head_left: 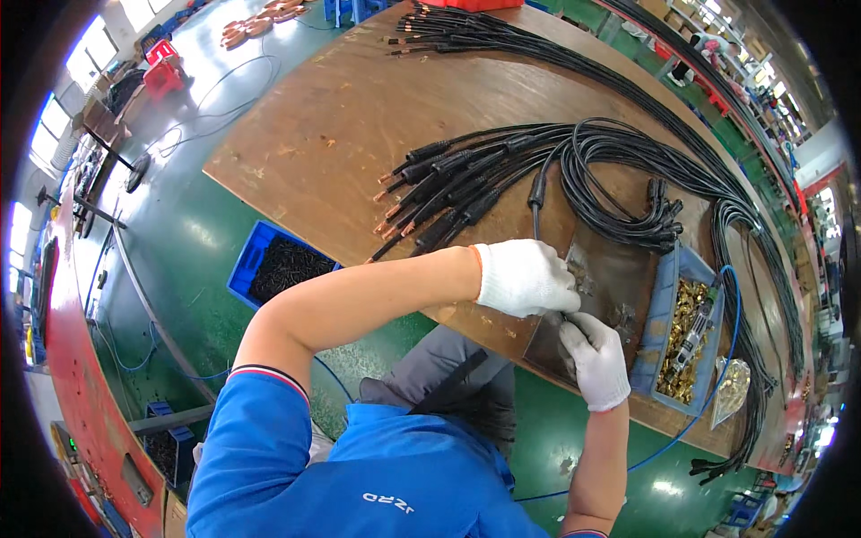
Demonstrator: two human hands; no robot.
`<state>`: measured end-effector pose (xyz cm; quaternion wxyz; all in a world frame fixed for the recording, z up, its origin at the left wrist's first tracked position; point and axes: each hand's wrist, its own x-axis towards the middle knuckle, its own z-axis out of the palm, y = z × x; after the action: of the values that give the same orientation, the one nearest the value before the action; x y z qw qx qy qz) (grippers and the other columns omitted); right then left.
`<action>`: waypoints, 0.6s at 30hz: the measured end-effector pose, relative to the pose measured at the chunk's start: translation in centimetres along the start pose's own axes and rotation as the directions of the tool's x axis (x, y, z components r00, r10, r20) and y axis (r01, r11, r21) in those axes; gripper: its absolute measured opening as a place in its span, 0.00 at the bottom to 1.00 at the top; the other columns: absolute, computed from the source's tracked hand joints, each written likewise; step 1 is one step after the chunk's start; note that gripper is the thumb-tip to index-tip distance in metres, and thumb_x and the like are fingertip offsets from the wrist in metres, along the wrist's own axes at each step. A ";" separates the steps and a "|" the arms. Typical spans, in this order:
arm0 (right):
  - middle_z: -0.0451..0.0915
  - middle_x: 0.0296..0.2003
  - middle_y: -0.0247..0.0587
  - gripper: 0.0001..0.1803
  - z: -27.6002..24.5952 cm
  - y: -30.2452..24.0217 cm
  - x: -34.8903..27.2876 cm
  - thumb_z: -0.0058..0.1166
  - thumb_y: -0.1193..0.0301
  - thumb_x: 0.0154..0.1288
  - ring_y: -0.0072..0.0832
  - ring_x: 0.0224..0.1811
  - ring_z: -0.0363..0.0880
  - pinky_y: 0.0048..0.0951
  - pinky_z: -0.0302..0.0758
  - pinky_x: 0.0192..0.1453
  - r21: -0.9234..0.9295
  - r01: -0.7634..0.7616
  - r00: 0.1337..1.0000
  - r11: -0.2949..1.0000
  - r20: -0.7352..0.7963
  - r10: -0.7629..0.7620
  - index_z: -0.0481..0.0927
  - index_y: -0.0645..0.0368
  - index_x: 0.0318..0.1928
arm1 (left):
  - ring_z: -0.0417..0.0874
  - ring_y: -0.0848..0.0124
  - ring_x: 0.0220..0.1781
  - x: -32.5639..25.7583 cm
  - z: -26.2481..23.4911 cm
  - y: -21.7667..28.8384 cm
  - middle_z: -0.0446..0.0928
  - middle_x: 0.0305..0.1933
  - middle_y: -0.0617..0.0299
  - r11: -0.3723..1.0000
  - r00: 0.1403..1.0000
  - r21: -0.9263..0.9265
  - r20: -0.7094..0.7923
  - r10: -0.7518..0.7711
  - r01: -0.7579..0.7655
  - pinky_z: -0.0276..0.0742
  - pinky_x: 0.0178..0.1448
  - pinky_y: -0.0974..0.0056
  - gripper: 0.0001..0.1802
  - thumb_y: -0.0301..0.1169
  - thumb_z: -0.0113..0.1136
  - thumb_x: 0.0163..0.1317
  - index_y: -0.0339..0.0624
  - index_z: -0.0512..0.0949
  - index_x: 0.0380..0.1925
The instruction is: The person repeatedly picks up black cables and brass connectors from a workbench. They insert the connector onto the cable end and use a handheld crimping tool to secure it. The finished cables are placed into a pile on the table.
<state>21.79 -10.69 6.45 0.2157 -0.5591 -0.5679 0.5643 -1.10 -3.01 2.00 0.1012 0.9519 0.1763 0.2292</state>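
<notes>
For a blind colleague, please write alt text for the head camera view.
Two white-gloved hands, left and right, work together on a black cable end at a wooden table. Bundled black cables lie ahead, and a blue tray of brass parts sits to the right.

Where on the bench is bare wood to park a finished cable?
Bare wood lies on the left half of the table, between the upper cable bundle and the fanned connectors. Crowded: around both gloved hands, the coiled cables and the blue tray.

2 gloved hands, left hand (525, 278) above right hand (595, 359)
</notes>
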 end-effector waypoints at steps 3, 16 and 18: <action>0.90 0.37 0.54 0.15 -0.3 2.5 0.3 0.61 0.68 0.75 0.38 0.37 0.91 0.35 0.82 0.43 -0.451 0.380 0.873 0.807 -0.112 -0.474 0.88 0.68 0.52 | 0.87 0.51 0.44 -0.3 -0.6 -0.2 0.82 0.35 0.57 0.998 0.999 0.064 -0.039 0.030 -0.027 0.84 0.50 0.47 0.17 0.34 0.67 0.58 0.49 0.85 0.48; 0.84 0.27 0.36 0.19 2.0 2.2 4.1 0.63 0.52 0.73 0.35 0.28 0.89 0.39 0.82 0.30 -0.894 0.313 0.687 0.319 -0.019 -0.726 0.82 0.55 0.45 | 0.84 0.51 0.34 0.3 -4.3 0.2 0.79 0.29 0.55 0.984 0.989 0.121 0.055 -0.139 0.132 0.79 0.42 0.48 0.12 0.31 0.70 0.59 0.48 0.85 0.43; 0.83 0.25 0.34 0.15 2.0 3.2 4.5 0.60 0.55 0.75 0.33 0.25 0.88 0.37 0.81 0.29 -0.930 0.272 0.694 0.246 0.013 -0.720 0.81 0.54 0.42 | 0.84 0.50 0.34 0.7 -4.3 0.3 0.79 0.29 0.55 0.979 0.983 0.130 0.081 -0.167 0.156 0.79 0.41 0.48 0.10 0.30 0.70 0.58 0.49 0.85 0.41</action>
<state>20.02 -8.32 1.38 0.1794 -0.4727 -0.8608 -0.0575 -2.46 -2.54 6.18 0.0685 0.9483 0.2621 0.1653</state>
